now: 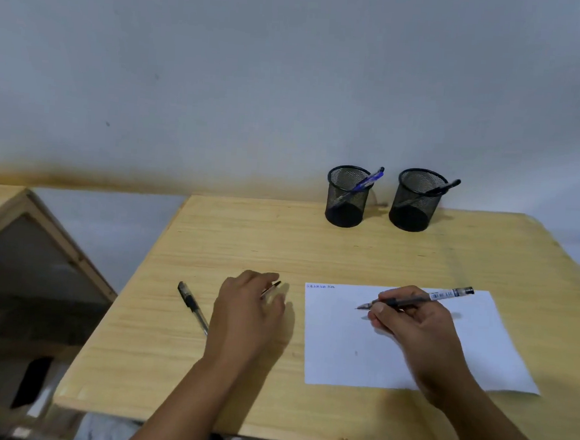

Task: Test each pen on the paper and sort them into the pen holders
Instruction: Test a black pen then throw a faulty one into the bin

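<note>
Testing step: right hand (412, 317) pinches a pen (417, 299), tip seemingly just above the paper (461, 352); next, scribble; left hand (245, 306) rests relaxed, fingers loose

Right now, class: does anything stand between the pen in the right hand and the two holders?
Nothing visible does. The right hand holds the pen over the paper; only bare table lies between it and the left holder and right holder.
</note>
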`<state>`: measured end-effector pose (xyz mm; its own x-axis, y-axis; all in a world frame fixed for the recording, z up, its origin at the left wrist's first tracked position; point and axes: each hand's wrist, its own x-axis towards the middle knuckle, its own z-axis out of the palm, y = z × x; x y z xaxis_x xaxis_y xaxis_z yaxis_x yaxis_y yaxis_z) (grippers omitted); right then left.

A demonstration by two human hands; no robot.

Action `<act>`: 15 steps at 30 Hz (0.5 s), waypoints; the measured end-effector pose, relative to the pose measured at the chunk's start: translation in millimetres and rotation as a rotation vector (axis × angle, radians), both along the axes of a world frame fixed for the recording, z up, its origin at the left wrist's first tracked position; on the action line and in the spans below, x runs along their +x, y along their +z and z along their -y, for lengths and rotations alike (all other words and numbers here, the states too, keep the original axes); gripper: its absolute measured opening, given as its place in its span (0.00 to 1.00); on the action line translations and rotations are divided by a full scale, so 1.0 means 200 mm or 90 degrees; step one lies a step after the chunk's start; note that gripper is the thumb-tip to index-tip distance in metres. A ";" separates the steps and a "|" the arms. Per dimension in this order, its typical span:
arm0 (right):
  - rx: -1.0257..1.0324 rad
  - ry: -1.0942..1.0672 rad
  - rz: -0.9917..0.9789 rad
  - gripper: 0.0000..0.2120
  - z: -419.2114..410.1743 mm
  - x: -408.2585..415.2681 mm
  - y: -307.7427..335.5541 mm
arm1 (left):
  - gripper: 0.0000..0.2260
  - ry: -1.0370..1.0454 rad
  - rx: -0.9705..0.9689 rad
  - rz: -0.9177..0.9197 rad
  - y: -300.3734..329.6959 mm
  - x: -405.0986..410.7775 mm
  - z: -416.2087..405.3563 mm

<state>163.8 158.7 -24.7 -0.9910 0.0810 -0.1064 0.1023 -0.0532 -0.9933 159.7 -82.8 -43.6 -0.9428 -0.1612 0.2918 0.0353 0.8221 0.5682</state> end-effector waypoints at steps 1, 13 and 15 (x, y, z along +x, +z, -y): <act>-0.006 0.000 -0.001 0.05 0.01 0.02 0.01 | 0.15 0.032 -0.021 0.023 0.00 -0.02 0.02; -0.031 -0.030 0.003 0.05 -0.04 0.09 0.01 | 0.08 0.054 -0.107 0.118 0.03 -0.01 0.00; -0.043 -0.034 -0.005 0.06 -0.05 0.09 0.01 | 0.07 -0.003 -0.037 0.076 0.05 0.03 -0.07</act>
